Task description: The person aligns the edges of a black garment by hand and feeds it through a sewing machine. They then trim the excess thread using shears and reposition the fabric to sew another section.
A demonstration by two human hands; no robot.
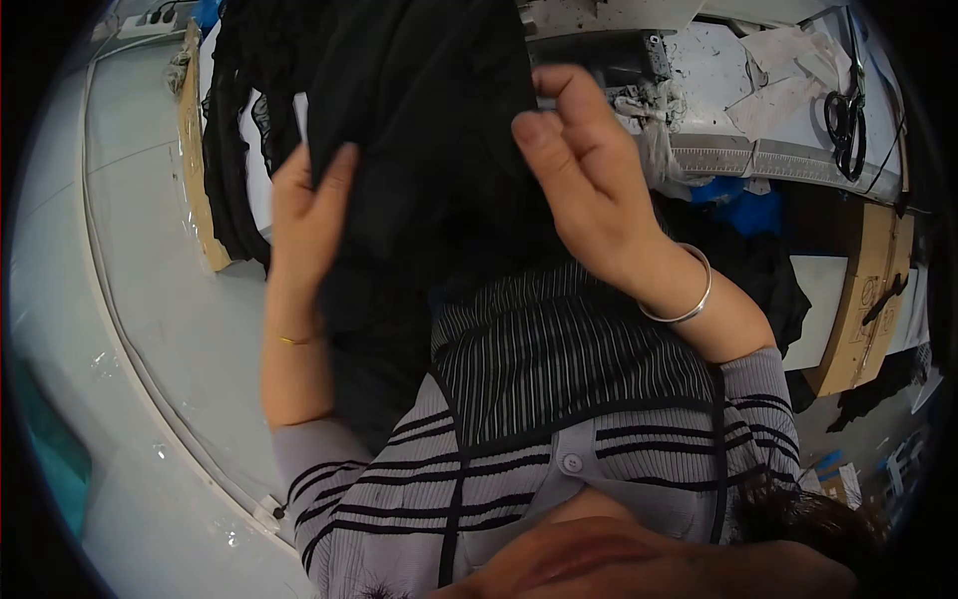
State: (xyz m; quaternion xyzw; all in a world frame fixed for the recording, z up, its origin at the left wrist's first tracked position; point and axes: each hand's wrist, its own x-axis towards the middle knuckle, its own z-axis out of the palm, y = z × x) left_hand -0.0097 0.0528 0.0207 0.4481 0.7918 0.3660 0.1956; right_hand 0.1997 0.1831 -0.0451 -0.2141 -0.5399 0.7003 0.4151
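Observation:
A large piece of black cloth (429, 130) hangs in front of me, spread between my two hands. My left hand (311, 215) grips its left side, thumb in front and fingers mostly hidden behind; it is slightly blurred. At the cloth's right edge is my right hand (599, 180), its fingers curled and its thumb up against the border, the fingertips partly behind it. More dark ruffled fabric (232, 170) lies beyond my left hand. The lower folds of the cloth merge with the dark area above my striped apron (579, 369).
To the right, a sewing machine (599, 60) stands on a worktable with a ruler strip (709, 158). Black scissors (846, 120) and pale fabric scraps (783, 80) lie there. Below is a cardboard box (863, 299). A power strip (150, 22) sits at the upper left.

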